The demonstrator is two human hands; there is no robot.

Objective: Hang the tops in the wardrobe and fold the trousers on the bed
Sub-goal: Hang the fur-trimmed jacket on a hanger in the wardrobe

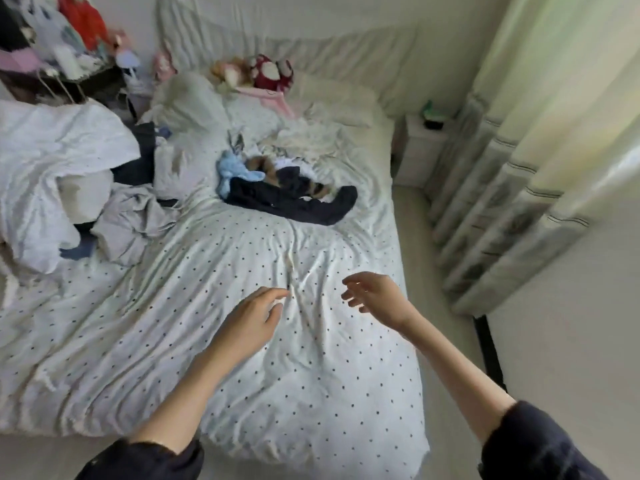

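- Head view looks down the bed [242,358] from its foot edge, with both bare forearms stretched out over the dotted duvet.
- Left hand [254,315] hovers low above the duvet near the foot end, fingers relaxed and loosely extended, holding nothing; whether its fingertips touch the cloth cannot be told.
- Right hand [375,299] hangs just beside it toward the bed's right edge, fingers loosely curled and spread, also empty.
- Dark garment [294,202] lies mid-bed, straight ahead of both hands toward the head end and well apart from them; its long axis runs roughly across the bed, one limb curling up toward the right edge.
- Judging by position, the right hand is slightly nearer that curled end, the left nearer the bulk of it (a forward reach is needed either way).
- Light blue cloth [230,171] touches the dark garment's far-left side, and a brown-patterned piece [273,171] lies partly under it.
- More clothing [128,216] is heaped along the bed's left edge, grey and dark pieces tangled under a white bundle.
- Whether the dark garment is a top or trousers cannot be made out, as it is crumpled; no wardrobe is in view.
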